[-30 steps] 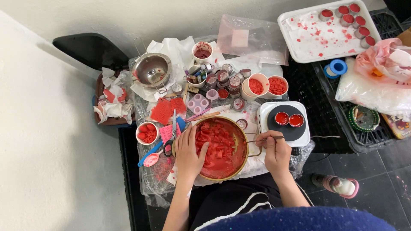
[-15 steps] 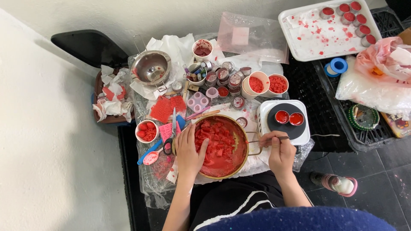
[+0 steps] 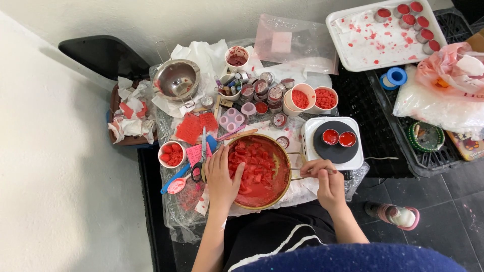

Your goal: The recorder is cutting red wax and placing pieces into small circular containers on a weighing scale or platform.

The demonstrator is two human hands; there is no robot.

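Resting over the near-left rim of the pan [image 3: 262, 171], left hand [image 3: 221, 176] lies flat and open, fingers spread, thumb dipping toward the red chunks [image 3: 252, 168] inside; nothing gripped. Closed around the pan handle [image 3: 315, 172] to the right, right hand [image 3: 327, 184] steadies it, fingers curled tight on the thin rod. Sits at the near middle of the table, just left of the hotplate [image 3: 333, 151], brim-deep with broken red pieces, none visibly melted, so looks like an early stage for this batch. Already done, by the look of it: 2 small tins [image 3: 339, 137] filled red on the hotplate, 6 filled tins [image 3: 411, 15] set out on the far-right tray [image 3: 353, 40], more small tins [image 3: 262, 93] clustered at the far middle, some filled. Left over: 2 paper cups [image 3: 312, 98] of red bits right of that cluster, 1 bowl [image 3: 171, 153] of chunks at the left, steel bowl [image 3: 176, 80] beyond it holding none. Scissors [image 3: 201, 156] lie just left of the pan, untouched.
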